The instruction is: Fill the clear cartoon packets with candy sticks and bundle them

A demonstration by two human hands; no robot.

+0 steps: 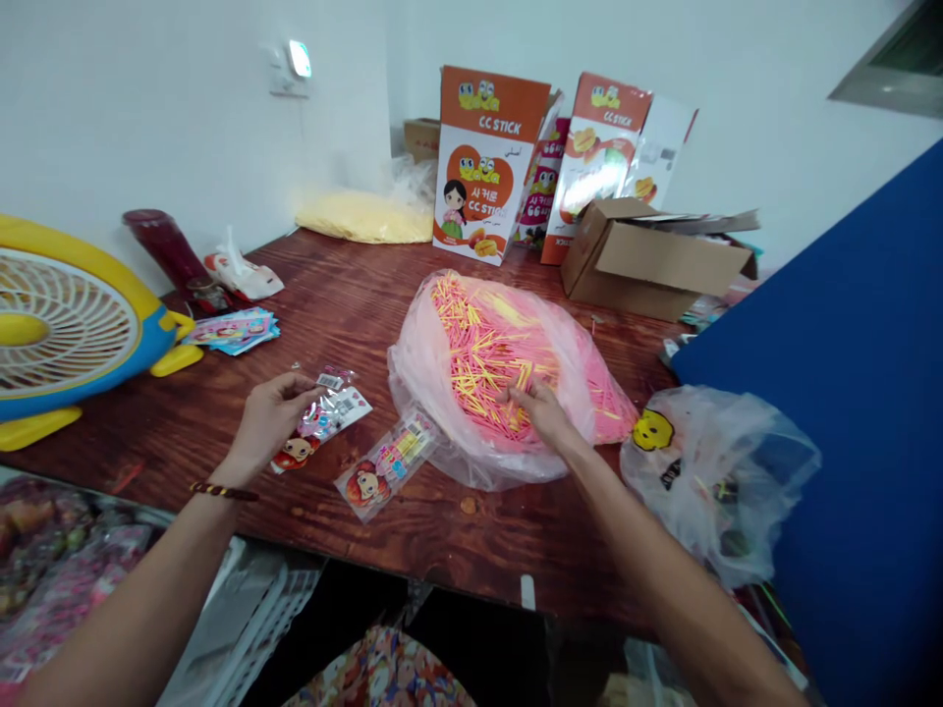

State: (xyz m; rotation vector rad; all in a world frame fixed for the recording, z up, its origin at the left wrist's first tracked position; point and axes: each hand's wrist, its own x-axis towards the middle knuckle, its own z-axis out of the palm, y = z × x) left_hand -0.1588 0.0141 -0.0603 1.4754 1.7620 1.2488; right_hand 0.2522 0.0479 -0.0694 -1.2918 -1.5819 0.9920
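My left hand [269,420] is closed on a small clear packet [324,417] printed with a cartoon girl, held just above the wooden table [354,295]. A second packet [387,463], with coloured sticks inside, lies flat on the table to its right. My right hand [536,405] reaches into a big clear plastic bag [501,373] full of pink and yellow sticks, fingers curled among them. What the fingers grip is hidden by the sticks.
A yellow and blue fan [63,329] stands at the left. Flat packets [234,329] lie near it. CC Stick cartons [486,162] and an open cardboard box [652,260] stand at the back. A crumpled bag [711,471] and a blue panel [847,393] are at the right.
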